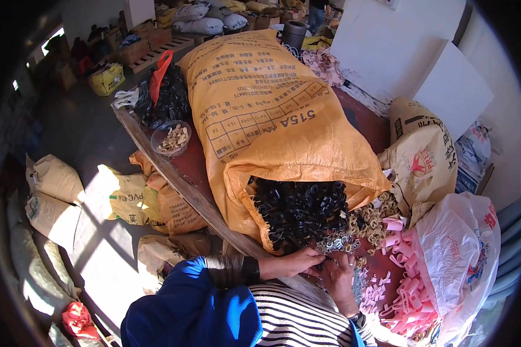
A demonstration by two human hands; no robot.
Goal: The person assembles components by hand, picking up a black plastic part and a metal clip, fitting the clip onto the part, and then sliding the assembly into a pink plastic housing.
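Observation:
My left hand (295, 263) and my right hand (338, 279) meet at the table's near edge, fingers closed in a pinch. Something small and dark seems to lie between the fingertips, too hidden to name. Just beyond them, a heap of black plastic parts (301, 211) fills the open mouth of a large orange woven sack (272, 115) lying on its side. Small silvery metal pieces (334, 243) are piled right above my fingers. Beside my right hand are small pale pink pieces (376, 292) and larger pink plastic parts (410, 289).
Beige ring-shaped parts (373, 222) spill near a tan sack (422, 156). A white plastic bag (460, 248) stands at right. A clear bowl (171, 139) of light-coloured pieces and a black plastic bag (162, 95) sit at far left, by the table's wooden edge (173, 173). Sacks lie on the floor.

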